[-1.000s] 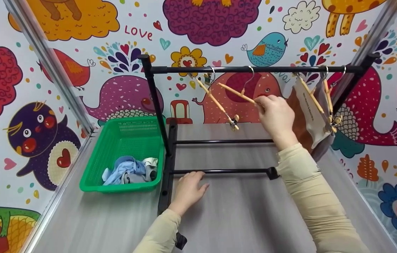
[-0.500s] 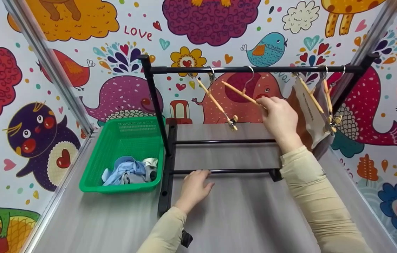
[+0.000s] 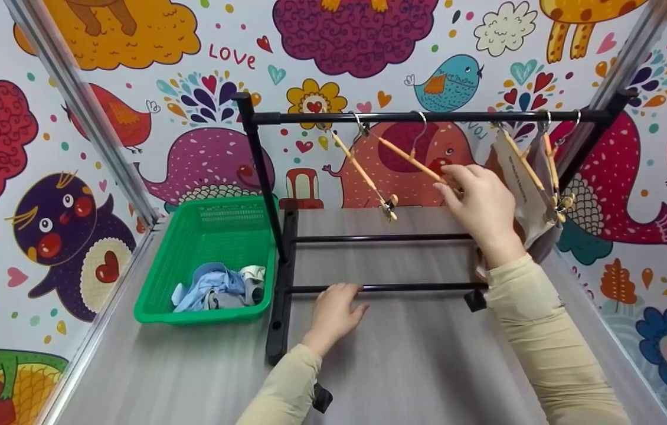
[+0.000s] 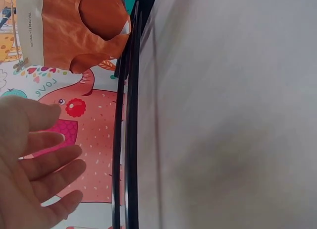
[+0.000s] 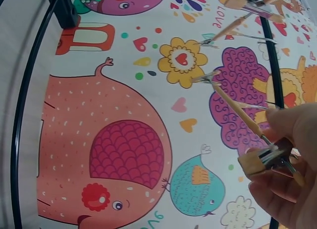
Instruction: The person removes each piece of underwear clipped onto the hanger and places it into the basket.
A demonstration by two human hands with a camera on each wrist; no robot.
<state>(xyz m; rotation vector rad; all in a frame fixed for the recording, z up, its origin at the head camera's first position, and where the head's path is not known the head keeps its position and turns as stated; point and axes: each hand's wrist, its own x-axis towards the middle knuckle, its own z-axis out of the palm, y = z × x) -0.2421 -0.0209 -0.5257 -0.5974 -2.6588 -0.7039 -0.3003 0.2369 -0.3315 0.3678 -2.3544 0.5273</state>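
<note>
My right hand (image 3: 484, 203) holds the near end of a wooden clip hanger (image 3: 410, 157) that hangs by its metal hook from a black rail (image 3: 451, 116). In the right wrist view, thumb and fingers lie around the metal-and-wood clip (image 5: 267, 158) at that end. No garment hangs on this hanger. To its left dangles a second bare clip hanger (image 3: 357, 162). My left hand (image 3: 336, 316), fingers spread and relaxed, is low over the rack's front bottom bar (image 3: 410, 287); whether it touches the bar cannot be told. The left wrist view shows that hand (image 4: 34, 164) holding nothing.
A green basket (image 3: 153, 277) with crumpled blue, grey and white clothes (image 3: 215, 286) stands left of the rack. At the rail's right end hang more hangers with a beige-and-brown garment (image 3: 522, 195), seen orange-brown in the left wrist view. A patterned wall stands behind.
My right hand has shifted slightly right and down with the hanger's end, and its fingers have loosened somewhat. My left hand has slid a little right along the bottom bar.
</note>
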